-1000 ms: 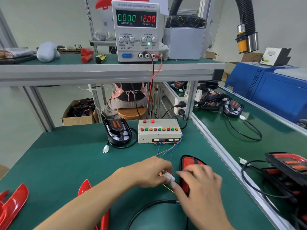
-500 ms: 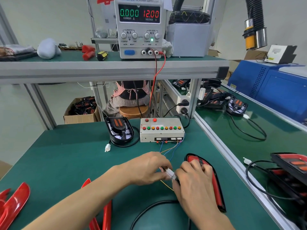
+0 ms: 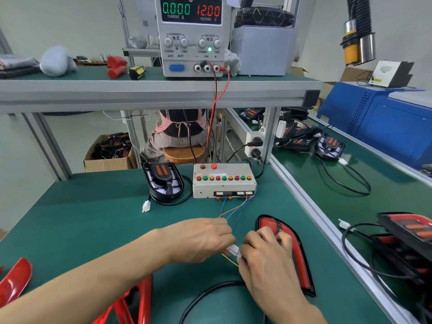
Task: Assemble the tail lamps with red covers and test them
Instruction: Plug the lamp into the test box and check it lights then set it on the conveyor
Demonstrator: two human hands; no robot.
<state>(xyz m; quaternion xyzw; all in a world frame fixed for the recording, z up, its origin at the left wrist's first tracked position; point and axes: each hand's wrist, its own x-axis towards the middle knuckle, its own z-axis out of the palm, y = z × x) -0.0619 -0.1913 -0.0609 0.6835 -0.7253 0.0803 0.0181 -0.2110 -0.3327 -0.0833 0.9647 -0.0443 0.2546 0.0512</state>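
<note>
A tail lamp with a red cover [image 3: 297, 256] lies on the green table at centre right, its black cable [image 3: 205, 293] looping toward me. My left hand [image 3: 198, 239] and my right hand [image 3: 264, 256] meet just left of it, both pinching a white connector [image 3: 233, 250]. Thin coloured wires [image 3: 233, 211] run from that connector up to the beige test box [image 3: 224, 181] with its row of coloured buttons. The power supply [image 3: 190, 36] on the shelf reads 0.000 A and 12.00 V. A black lamp without a cover [image 3: 163, 181] stands left of the test box, its white plug [image 3: 146, 205] lying loose.
Red covers lie at the near left edge [image 3: 14, 279] and under my left forearm [image 3: 140, 298]. More lamps with cables [image 3: 409, 239] sit on the conveyor to the right. A person sits on a stool [image 3: 182, 153] behind the bench. A cardboard box [image 3: 109, 155] of parts stands on the floor.
My view has dipped and closed in on the bench. The two hands have stayed together on the white connector, and my right hand has slid slightly off the lamp, showing more of its red cover.
</note>
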